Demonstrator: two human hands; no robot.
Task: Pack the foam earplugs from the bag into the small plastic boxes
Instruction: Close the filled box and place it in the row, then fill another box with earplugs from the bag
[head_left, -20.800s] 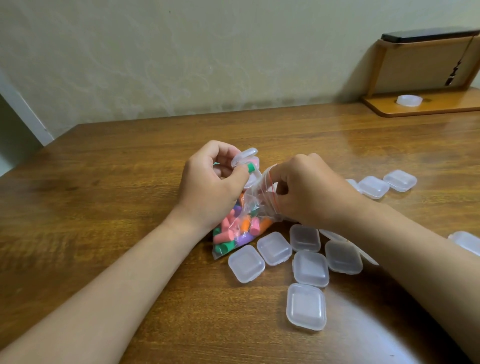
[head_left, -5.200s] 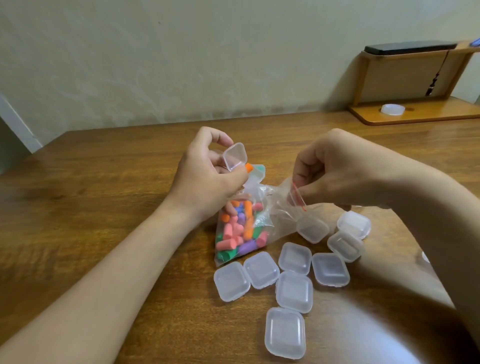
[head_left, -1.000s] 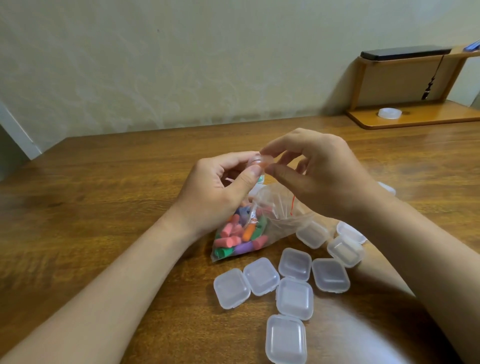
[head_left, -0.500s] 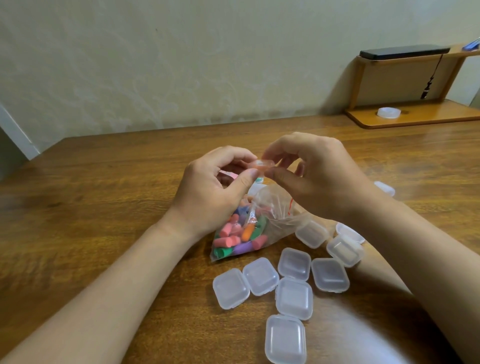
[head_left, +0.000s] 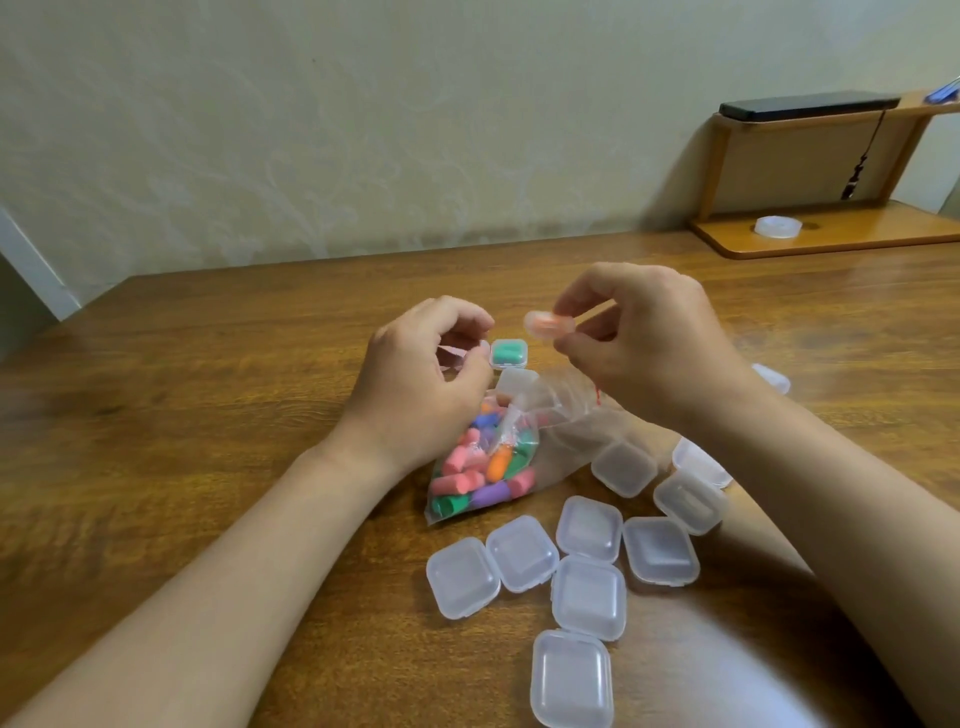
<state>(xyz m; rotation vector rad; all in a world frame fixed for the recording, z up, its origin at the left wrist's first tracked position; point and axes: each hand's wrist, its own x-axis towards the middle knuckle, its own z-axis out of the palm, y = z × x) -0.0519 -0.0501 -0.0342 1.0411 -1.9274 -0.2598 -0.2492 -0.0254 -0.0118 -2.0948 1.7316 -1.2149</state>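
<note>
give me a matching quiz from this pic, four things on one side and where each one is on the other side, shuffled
1. box of orange earplugs
2. box of green earplugs
3. bag
4. black flat device

A. on top of the wooden shelf
B. on the table, just beyond the bag
C. pinched in the right hand
D. on the table, partly behind the left hand

Pairs: 1-C, 2-B, 3-D, 4-A

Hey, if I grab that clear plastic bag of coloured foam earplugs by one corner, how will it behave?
Probably floppy: the clear plastic bag is crumpled and sagging flat on the wooden table. Likely light, since it holds only foam earplugs. Its mouth looks open, so plugs may spill if tipped.
</note>
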